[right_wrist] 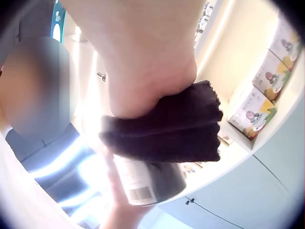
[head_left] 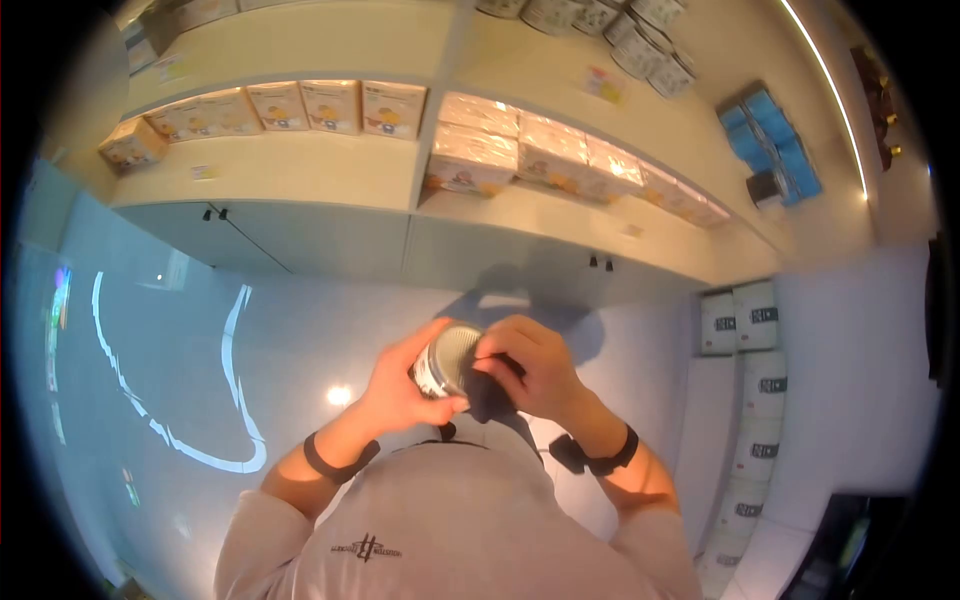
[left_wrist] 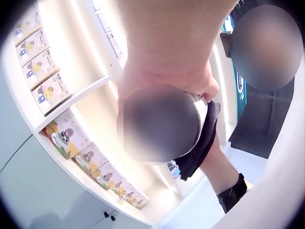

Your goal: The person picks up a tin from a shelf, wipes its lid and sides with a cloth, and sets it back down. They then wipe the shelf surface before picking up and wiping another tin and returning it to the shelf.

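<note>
In front of my chest, my left hand [head_left: 398, 382] grips a round can [head_left: 457, 352] with a ridged, light-coloured end facing up and a printed label round its side. The right hand [head_left: 540, 368] holds a dark cloth [head_left: 490, 398] against the can's right side, fingers bent over the fabric near the rim. Seen from the right wrist, the cloth [right_wrist: 167, 124] hangs folded with a scalloped edge, and the can's white and dark side [right_wrist: 147, 179] shows below it. A blurred patch covers the can's end in the left wrist view, with the cloth [left_wrist: 205, 143] beside it.
Shelves ahead carry yellow-orange boxes [head_left: 333, 106], plastic-wrapped packs [head_left: 473, 160], several cans [head_left: 640, 50] and blue packs [head_left: 770, 140]. Below them run grey cabinet doors [head_left: 330, 235] with small dark knobs. White boxes [head_left: 757, 315] line the right side.
</note>
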Demonstrator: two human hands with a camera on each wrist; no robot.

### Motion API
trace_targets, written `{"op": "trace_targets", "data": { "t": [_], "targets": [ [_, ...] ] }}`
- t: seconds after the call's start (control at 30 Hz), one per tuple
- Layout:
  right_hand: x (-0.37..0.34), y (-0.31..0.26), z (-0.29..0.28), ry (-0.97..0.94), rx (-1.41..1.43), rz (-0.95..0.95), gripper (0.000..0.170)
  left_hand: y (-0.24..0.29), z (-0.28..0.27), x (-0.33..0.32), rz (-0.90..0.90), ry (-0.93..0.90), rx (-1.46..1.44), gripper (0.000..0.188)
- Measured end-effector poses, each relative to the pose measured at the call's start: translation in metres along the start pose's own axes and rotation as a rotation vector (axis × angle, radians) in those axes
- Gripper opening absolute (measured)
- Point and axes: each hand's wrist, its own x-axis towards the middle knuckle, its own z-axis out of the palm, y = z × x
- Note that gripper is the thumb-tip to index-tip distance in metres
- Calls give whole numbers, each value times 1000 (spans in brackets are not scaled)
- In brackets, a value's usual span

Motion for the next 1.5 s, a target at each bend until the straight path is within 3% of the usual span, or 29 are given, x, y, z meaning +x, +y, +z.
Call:
{"op": "trace_targets", "data": {
  "t": [0.07,0.23,0.3,0.37,0.43,0.5,0.57,0.6,0.73,0.83,0.87,0.9,0.97,1.03,1.07,1.1,1.17,1.23,1.27,1.3,1.37,1.4,1.5],
  "targets": [
    [5,-6,4,5,-17,-147,13,-2,10,8,-50,-37,60,80],
    [22,16,-19,-63,-160,-27,8,-9,24,23,-21,-132,221,81],
    [23,36,-40,-118,33,141,9,2,36,33,-19,-117,146,82],
    [12,61,-64,-153,182,99,12,12,50,45,-26,-128,138,83],
    [-7,72,-85,-190,465,482,11,10,64,58,92,13,30,84],
    [-30,89,-87,-5,624,283,12,8,83,78,159,90,67,82],
    [-42,97,-97,181,518,265,5,9,105,97,107,196,82,77],
    [-41,98,-111,286,249,111,5,3,116,108,92,212,118,72],
    [-45,113,-175,438,-47,-325,17,-4,186,162,14,292,86,69],
    [-52,144,-224,512,-22,-368,18,-2,230,199,33,298,119,66],
    [-62,159,-237,494,82,-227,13,0,240,213,-3,257,74,71],
    [-71,176,-247,493,84,-235,13,5,251,226,3,261,78,71],
    [-86,206,-271,584,723,330,9,20,279,253,124,182,-18,83],
    [-98,206,-309,629,1202,530,19,36,299,282,135,173,12,94],
    [-120,255,-309,400,1535,429,25,47,311,298,170,149,67,93],
    [-133,276,-315,367,1617,624,28,55,323,316,206,132,126,93],
    [-150,290,-323,275,855,388,28,63,341,356,266,130,368,94],
    [-151,310,-325,217,1962,274,27,66,366,396,255,123,368,96],
    [-151,307,-326,173,2152,183,28,64,377,415,284,165,481,97],
    [-156,307,-327,147,2156,183,28,61,386,433,315,203,593,97],
    [-173,310,-333,395,1595,338,30,58,402,465,284,233,561,98],
    [-176,313,-336,336,1399,203,31,55,409,477,245,244,517,99],
    [-186,319,-341,316,1601,218,30,42,419,504,319,280,519,100]
  ]
}}
